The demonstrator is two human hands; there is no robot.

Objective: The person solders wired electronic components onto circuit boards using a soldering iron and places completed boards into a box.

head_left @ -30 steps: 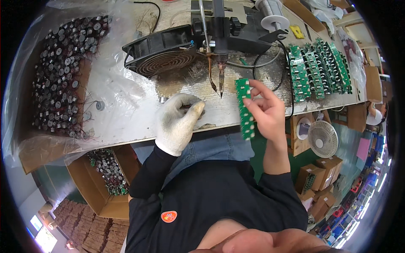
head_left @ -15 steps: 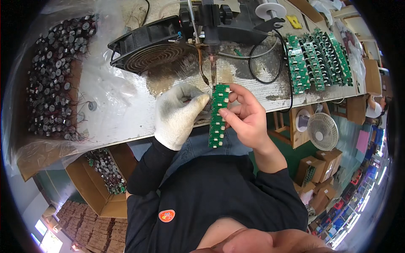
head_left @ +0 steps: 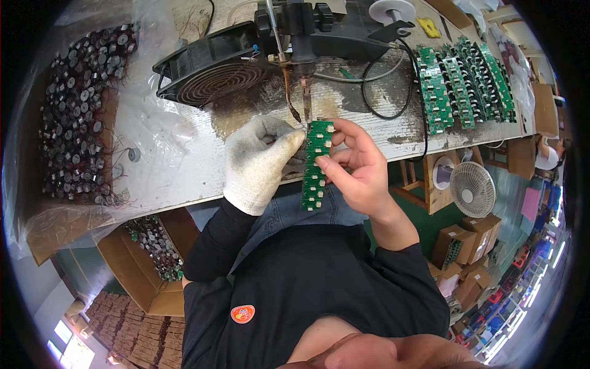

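A long green circuit board panel [head_left: 314,178] with a row of small white connectors stands almost straight toward me, its far end at the soldering iron tip [head_left: 306,101]. My bare right hand [head_left: 356,165] grips the panel's right side between thumb and fingers. On its left, my white-gloved left hand [head_left: 258,163] is closed in a pinch beside the panel's upper part. What its fingertips hold is hidden. A thin copper-coloured feed tube [head_left: 291,98] slants down to the iron's tip.
A black fan [head_left: 215,77] stands behind my left hand. Small round motors [head_left: 80,111] with wires are heaped at far left; a loose one [head_left: 134,154] lies nearer. Rows of green boards [head_left: 455,86] lie at right. A cardboard box [head_left: 138,264] sits below the table's left side.
The board panel has shifted slightly, its near end swinging a little left and away from me. Both hands keep nearly the same pose.
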